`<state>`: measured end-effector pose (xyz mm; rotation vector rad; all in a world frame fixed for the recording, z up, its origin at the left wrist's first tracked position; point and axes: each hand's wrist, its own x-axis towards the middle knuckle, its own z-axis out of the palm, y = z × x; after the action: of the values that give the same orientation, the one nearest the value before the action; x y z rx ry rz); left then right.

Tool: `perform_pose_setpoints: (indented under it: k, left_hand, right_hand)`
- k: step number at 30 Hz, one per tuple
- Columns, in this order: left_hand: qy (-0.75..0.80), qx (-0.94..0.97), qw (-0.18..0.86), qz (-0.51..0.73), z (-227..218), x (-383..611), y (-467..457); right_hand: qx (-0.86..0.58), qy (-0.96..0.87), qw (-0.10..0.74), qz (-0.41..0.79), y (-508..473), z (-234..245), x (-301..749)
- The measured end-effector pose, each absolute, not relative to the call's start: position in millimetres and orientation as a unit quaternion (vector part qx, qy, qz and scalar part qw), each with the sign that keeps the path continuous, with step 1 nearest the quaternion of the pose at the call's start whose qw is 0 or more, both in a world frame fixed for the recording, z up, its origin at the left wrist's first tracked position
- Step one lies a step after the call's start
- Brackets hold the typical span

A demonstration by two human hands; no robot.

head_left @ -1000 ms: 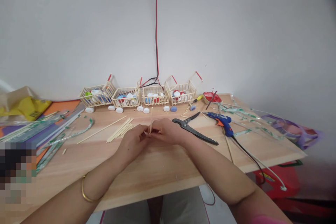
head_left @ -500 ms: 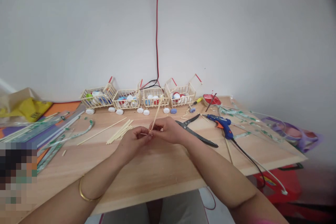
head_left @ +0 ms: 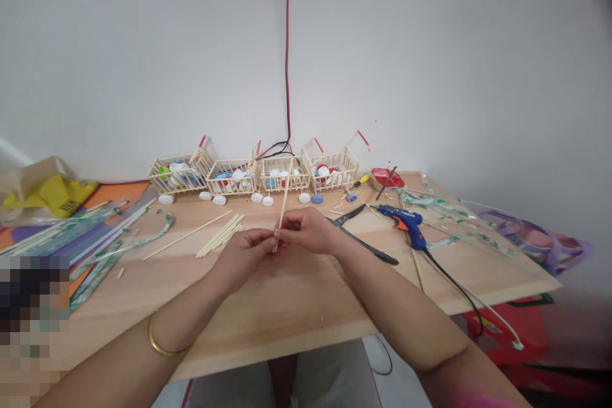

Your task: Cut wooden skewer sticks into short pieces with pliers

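A thin wooden stick (head_left: 283, 207) stands nearly upright over the middle of the wooden table (head_left: 296, 306), leaning slightly away from me. My right hand (head_left: 310, 231) pinches it near its lower end. My left hand (head_left: 246, 255) is closed right beside it, fingertips touching the stick's bottom end. Both hands hover just above the tabletop. Left of my hands a loose bundle of similar sticks (head_left: 220, 234) lies flat.
Several small stick-built carts (head_left: 253, 173) filled with bottle caps line the wall. Black scissors (head_left: 364, 236), a blue glue gun (head_left: 405, 223) with its cord, and a red dish (head_left: 386, 178) lie to the right. Coloured paper and plastic strips (head_left: 90, 236) cover the left.
The stick, low and mostly hidden between my fingers a second ago, now stands up tall. Both hands have stayed together and shifted slightly.
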<state>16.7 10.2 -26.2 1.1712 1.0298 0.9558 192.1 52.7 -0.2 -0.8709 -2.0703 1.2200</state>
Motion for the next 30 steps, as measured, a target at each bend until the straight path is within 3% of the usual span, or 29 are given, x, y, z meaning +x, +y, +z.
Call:
perform_pose_setpoints:
  k: [5, 15, 23, 30]
  left_hand:
    - [0.393, 0.419, 0.712, 0.403, -22.4, 16.8, 7.8]
    - [0.429, 0.4, 0.698, 0.411, -25.5, 18.1, 6.5]
    - [0.374, 0.347, 0.721, 0.469, -23.3, 16.1, 9.0]
    - [0.362, 0.364, 0.709, 0.482, -26.6, 16.9, 9.7]
  right_hand:
    - [-0.348, -0.743, 0.278, 0.499, 54.9, -0.9, 193.7]
    - [-0.31, -0.751, 0.259, 0.522, 52.8, -1.9, 190.3]
    - [-0.328, -0.825, 0.294, 0.354, 41.8, -7.2, 180.4]
    - [-0.341, -0.826, 0.301, 0.332, 38.2, -7.8, 174.9]
